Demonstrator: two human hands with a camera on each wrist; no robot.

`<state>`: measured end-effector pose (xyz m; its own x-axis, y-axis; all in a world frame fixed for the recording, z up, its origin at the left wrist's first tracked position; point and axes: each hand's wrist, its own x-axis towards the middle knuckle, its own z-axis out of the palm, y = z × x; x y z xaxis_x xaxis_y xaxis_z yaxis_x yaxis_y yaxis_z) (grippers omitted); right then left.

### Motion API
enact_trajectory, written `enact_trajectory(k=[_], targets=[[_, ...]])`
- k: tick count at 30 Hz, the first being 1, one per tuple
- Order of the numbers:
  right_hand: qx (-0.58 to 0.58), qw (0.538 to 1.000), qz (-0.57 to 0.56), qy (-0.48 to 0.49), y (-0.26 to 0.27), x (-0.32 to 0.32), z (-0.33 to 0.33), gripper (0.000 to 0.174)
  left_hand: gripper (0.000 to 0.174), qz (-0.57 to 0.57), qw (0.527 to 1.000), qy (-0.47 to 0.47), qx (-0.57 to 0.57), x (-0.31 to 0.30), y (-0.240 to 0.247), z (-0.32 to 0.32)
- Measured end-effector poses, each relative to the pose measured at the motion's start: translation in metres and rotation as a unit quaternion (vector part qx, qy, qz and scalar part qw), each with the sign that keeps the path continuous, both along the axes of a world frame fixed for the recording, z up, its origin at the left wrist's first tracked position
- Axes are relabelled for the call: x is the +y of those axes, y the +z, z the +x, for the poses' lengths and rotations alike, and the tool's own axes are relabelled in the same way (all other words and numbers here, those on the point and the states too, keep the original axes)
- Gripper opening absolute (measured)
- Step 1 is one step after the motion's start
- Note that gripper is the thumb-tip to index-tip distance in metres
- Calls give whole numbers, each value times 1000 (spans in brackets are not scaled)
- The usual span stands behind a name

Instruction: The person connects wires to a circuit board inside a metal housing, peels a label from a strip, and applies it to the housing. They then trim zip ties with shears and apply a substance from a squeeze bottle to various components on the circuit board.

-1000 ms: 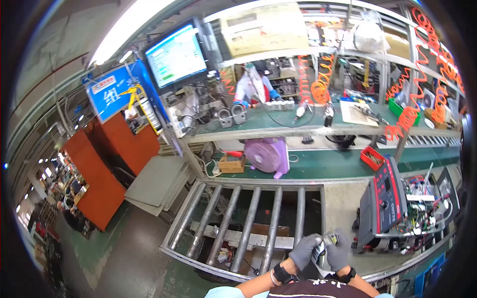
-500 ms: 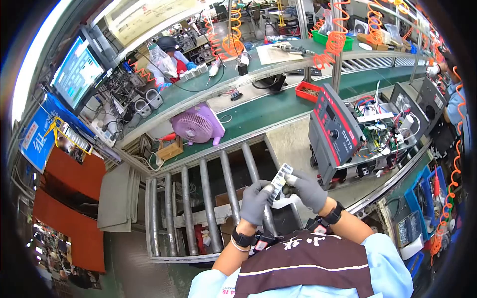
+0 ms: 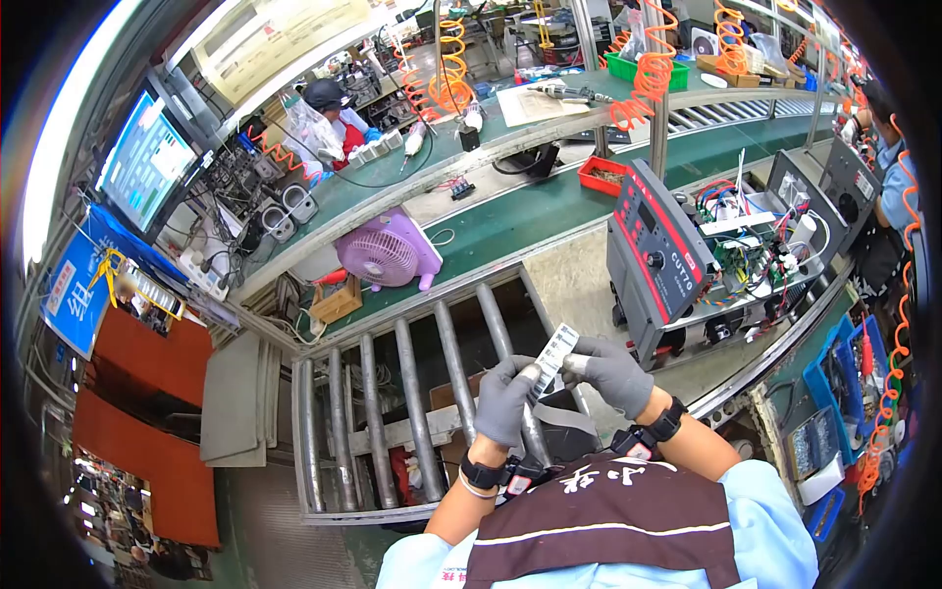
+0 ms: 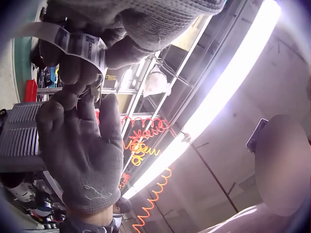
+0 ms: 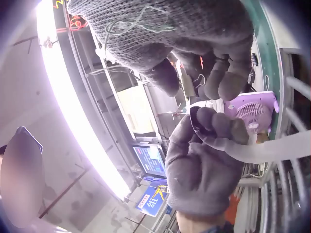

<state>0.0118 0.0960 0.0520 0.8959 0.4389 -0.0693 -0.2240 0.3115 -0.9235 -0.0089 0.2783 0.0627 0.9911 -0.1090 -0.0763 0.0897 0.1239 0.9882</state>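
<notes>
Both hands wear grey knit gloves and meet over the front of the roller frame. A strip of printed labels (image 3: 555,355) stands tilted between them, white with small dark print. My left hand (image 3: 503,398) pinches it near its lower end, thumb on top. At its right edge, my right hand (image 3: 616,378) holds it with thumb and fingertips. The left wrist view shows the label strip (image 4: 80,44) curving across the left fingers. In the right wrist view, a pale tail of the strip (image 5: 252,149) trails from the left hand (image 5: 206,174).
Metal rollers (image 3: 414,407) lie under and left of the hands. To the right stands a machine marked CUT70 (image 3: 659,257), its inner wiring exposed. A purple fan (image 3: 386,250) and a red bin (image 3: 603,175) sit on the green bench. Blue bins (image 3: 826,368) are at far right.
The head view swung right and down, then nearly steadied. The hands held the label strip throughout; over the last half second it tilted slightly and its printed face shows more plainly.
</notes>
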Motion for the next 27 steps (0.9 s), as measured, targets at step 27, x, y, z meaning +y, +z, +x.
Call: enact_trajectory(k=[27], targets=[[7, 995, 99, -28, -4, 13, 7, 31, 21, 42, 997, -43, -52, 9, -9, 9]])
